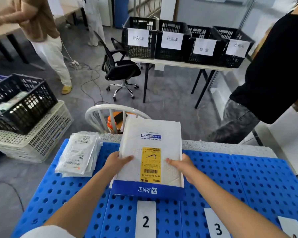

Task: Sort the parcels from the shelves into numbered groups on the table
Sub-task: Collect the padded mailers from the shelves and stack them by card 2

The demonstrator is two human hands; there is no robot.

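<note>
Left hand (118,160) and right hand (181,164) hold the parcel (151,134) (yellow label (150,164) upward).

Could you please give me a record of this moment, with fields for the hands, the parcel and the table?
left hand: grips left edge of padded mailer, thumb on top
right hand: grips its right edge
padded mailer: yellow label up, blue flap just beyond number card 2
other parcels: stack of clear bags, far left
table: blue, perforated; number card 3 also visible

Card "2" (145,219), card "3" (218,228)
</note>
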